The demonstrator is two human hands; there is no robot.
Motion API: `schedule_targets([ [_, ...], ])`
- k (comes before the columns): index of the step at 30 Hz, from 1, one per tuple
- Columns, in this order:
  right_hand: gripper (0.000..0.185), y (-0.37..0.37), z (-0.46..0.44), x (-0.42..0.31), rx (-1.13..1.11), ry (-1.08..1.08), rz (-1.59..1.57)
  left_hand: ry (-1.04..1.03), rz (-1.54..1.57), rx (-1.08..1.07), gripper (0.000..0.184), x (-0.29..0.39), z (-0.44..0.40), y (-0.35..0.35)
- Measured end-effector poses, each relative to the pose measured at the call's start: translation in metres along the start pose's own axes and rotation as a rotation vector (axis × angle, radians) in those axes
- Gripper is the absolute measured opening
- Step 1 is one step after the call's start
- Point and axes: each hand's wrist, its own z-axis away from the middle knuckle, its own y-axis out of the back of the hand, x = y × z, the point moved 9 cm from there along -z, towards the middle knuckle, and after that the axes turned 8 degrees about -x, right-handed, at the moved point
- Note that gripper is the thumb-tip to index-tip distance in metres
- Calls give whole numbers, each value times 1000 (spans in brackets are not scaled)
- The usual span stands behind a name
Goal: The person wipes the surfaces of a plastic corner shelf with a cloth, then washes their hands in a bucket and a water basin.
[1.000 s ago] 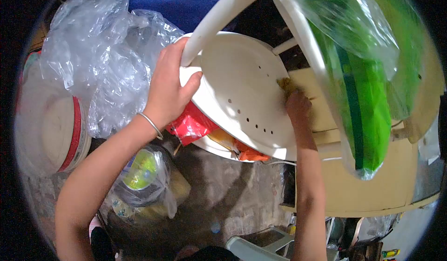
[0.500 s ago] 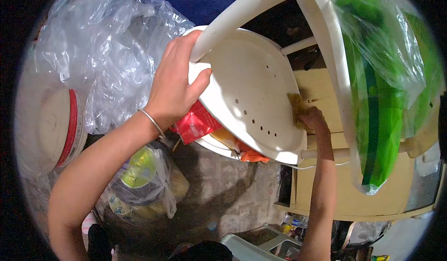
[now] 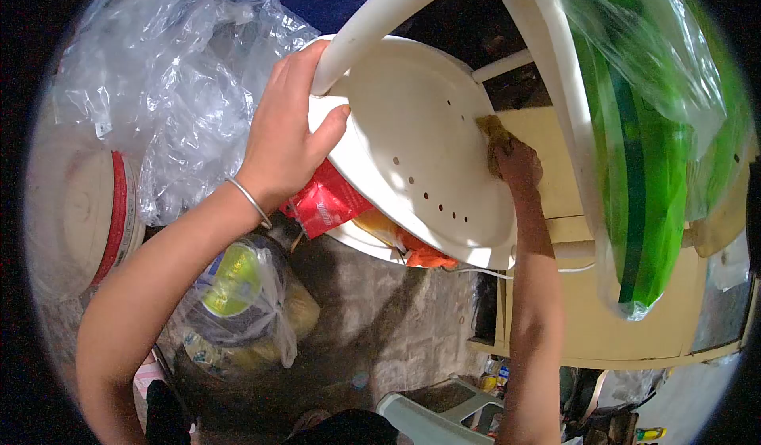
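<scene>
Gripping a white chair with one hand, holding a pad to it with the other

The chair (image 3: 424, 151) is smooth, glossy plastic: a shallow, rounded seat pierced by small round holes, with thick, tube-like arms curving above it. It is tilted in front of the person, between the two hands. The left hand (image 3: 287, 132), a thin metal bangle (image 3: 250, 203) at its wrist, has its fingers wrapped around the rim beside one arm of the chair, thumb on the near side; the fingertips are hidden. The right hand (image 3: 519, 167) has its fingers closed on a yellowish-brown, rough-looking pad (image 3: 493, 132), which touches the seat near its right edge.

Below the seat lie a shiny red packet (image 3: 325, 203) and a crumpled orange wrapper (image 3: 428, 256). Beside the left forearm, a thin, clear bag (image 3: 283, 318) with a gathered neck holds a round tub (image 3: 230, 286) with a yellow-green top, plus things too unclear to name. At far left, a round bucket (image 3: 87, 215) with a red band is covered in clear film; crinkled, glossy sheeting (image 3: 190, 104) spreads above it. On the right, a clear sleeve (image 3: 632, 311) holds a smooth, bright green pack (image 3: 666, 207) with a dark stripe, in front of a flat cream board (image 3: 618, 330). Below is the rough, patchy floor (image 3: 388, 310), with a grey stool (image 3: 404, 413) at the bottom edge
</scene>
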Motion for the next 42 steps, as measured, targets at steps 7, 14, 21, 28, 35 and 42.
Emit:
schedule_targets([
  [7,46,-10,18,22,-361,-47,-124,25,28,-36,50,0,-2,0],
  [14,39,-7,-13,120,-206,-12,156,0,32,1,51,-2,-2,2],
  [21,32,14,-4,79,80,-150,81,22,33,11,51,-2,-1,0],
  [28,36,-27,9,6,-227,439,153,1,50,22,50,0,0,0],
  [35,41,-10,16,23,-132,-105,-49,18,69,1,50,-1,0,0],
  [42,39,16,33,-8,-155,2,-165,19,75,0,49,-2,-1,1],
])
